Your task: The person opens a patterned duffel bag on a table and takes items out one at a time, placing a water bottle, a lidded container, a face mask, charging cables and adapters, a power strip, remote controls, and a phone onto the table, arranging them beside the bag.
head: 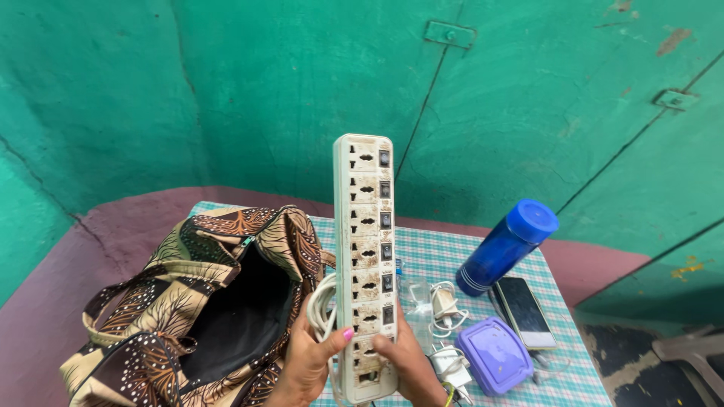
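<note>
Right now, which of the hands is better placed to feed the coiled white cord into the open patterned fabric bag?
Probably the left hand: it holds the coiled white cord against the long white power strip, beside the open patterned fabric bag.

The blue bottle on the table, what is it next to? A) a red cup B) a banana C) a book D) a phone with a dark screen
D: the blue bottle lies tilted on the checked tablecloth, with the phone right beside its lower end.
</note>
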